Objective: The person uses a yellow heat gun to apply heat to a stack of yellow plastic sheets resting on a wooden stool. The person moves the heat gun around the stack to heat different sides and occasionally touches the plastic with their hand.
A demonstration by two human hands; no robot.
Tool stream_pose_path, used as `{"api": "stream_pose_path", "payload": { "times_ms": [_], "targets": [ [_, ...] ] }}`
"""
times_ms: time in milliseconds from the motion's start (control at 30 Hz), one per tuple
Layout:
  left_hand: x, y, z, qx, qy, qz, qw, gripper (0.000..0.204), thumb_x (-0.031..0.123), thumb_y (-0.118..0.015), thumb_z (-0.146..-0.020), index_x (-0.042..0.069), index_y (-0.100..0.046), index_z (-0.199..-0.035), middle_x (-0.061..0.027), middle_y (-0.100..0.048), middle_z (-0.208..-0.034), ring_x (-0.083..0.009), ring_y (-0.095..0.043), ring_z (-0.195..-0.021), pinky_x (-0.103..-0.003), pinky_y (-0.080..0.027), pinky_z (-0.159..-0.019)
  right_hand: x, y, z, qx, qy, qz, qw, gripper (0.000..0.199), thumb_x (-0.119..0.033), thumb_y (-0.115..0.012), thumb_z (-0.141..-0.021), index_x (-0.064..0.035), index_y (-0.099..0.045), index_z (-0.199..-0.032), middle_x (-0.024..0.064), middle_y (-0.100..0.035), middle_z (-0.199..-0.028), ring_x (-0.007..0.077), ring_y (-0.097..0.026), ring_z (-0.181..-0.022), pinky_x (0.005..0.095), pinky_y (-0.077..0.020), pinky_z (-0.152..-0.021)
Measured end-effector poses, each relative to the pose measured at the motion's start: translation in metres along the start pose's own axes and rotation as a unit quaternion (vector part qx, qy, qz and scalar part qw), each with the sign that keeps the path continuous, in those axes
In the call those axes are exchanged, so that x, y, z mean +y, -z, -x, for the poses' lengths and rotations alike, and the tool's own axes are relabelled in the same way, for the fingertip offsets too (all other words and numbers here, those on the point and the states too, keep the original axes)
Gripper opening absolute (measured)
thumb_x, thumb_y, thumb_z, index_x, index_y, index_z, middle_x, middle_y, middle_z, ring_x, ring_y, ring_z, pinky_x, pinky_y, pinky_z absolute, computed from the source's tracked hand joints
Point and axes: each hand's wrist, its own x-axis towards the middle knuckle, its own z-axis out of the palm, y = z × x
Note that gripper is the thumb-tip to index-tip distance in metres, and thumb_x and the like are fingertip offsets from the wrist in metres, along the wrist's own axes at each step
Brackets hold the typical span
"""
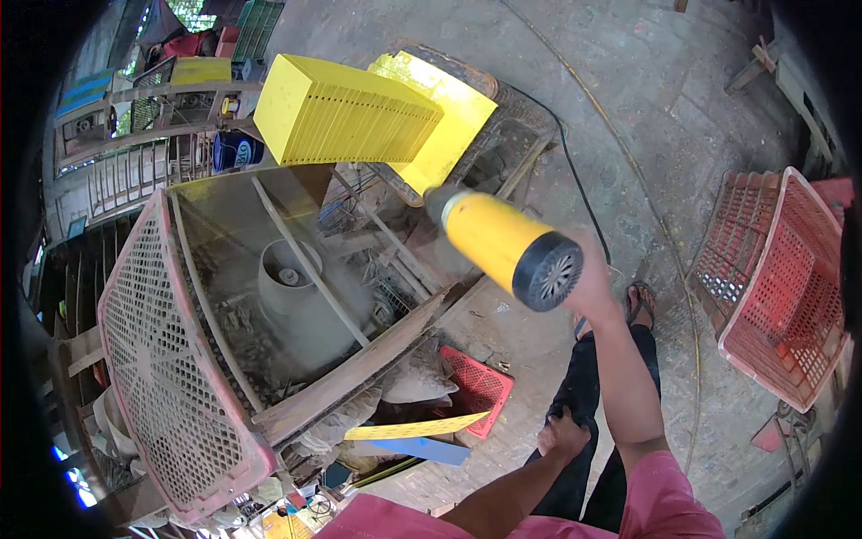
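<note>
My right hand (594,286) is up at arm's length with its grip wrapped round the yellow heat gun (503,242), black vented end toward me, nozzle pointing down and away at the dusty machine (296,287). Fingers are mostly hidden behind the gun body, but it's clearly clenched on it. My left hand (564,437) hangs low against my dark trouser leg, fingers curled in loosely, nothing in it as far as I can see.

The gun sits in the air just off the machine's near edge, above a rusty angled bar (359,368). Inside the frame there's a grey cone-shaped part, thick with dust. A worn pink mesh crate (171,359) leans on the machine's left side; two yellow slatted crates (346,112) perch on its far edge.

Risks as I judge them: the black cord (575,180) trails across the concrete floor (646,81) behind the gun, so a snag could jerk my aim. The nozzle is near plastic crates, and heat lingering there could warp them. Dust could blow back at me. Another red crate (781,278) stands at my right, and loose boards (417,429) lie by my feet, easy to trip on.
</note>
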Motion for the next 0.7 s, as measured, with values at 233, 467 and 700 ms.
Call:
{"api": "stream_pose_path", "payload": {
  "times_ms": [233, 467, 700],
  "targets": [
    [-0.002, -0.005, -0.004, 0.014, -0.003, -0.006, 1.0, 0.072, 0.042, -0.057, -0.081, 0.016, -0.034, -0.144, -0.0246, -0.05, -0.13, -0.0387, -0.058, -0.112, -0.046, -0.047, -0.093, 0.037, -0.025, 0.002, 0.17, -0.109, -0.34, 0.919, 0.029, -0.003, -0.077, -0.065, 0.0025, -0.067, -0.091, 0.0055, -0.068, -0.082, 0.0107, -0.062, -0.076, 0.0289, -0.0494, -0.069],
    [-0.004, -0.006, -0.005, 0.026, 0.006, 0.005, 1.0, 0.073, 0.042, -0.059, -0.078, 0.016, -0.037, -0.143, -0.0215, -0.054, -0.126, -0.038, -0.059, -0.109, -0.048, -0.048, -0.091, -0.018, 0.003, -0.005, -0.079, -0.001, 0.114, 0.99, 0.038, -0.018, -0.073, -0.062, -0.0063, -0.068, -0.099, 0.0182, -0.066, -0.089, 0.0382, -0.062, -0.083, 0.0423, -0.0513, -0.071],
    [-0.004, -0.003, -0.003, 0.009, 0.002, 0.002, 1.0, 0.073, 0.041, -0.057, -0.081, 0.017, -0.033, -0.145, -0.0243, -0.049, -0.133, -0.0394, -0.057, -0.113, -0.046, -0.048, -0.094, 0.018, -0.011, 0.007, 0.119, -0.06, -0.08, 0.988, 0.035, -0.01, -0.073, -0.065, 0.0012, -0.067, -0.098, 0.0191, -0.068, -0.084, 0.0321, -0.069, -0.08, 0.0352, -0.0513, -0.07]
  ]
}}
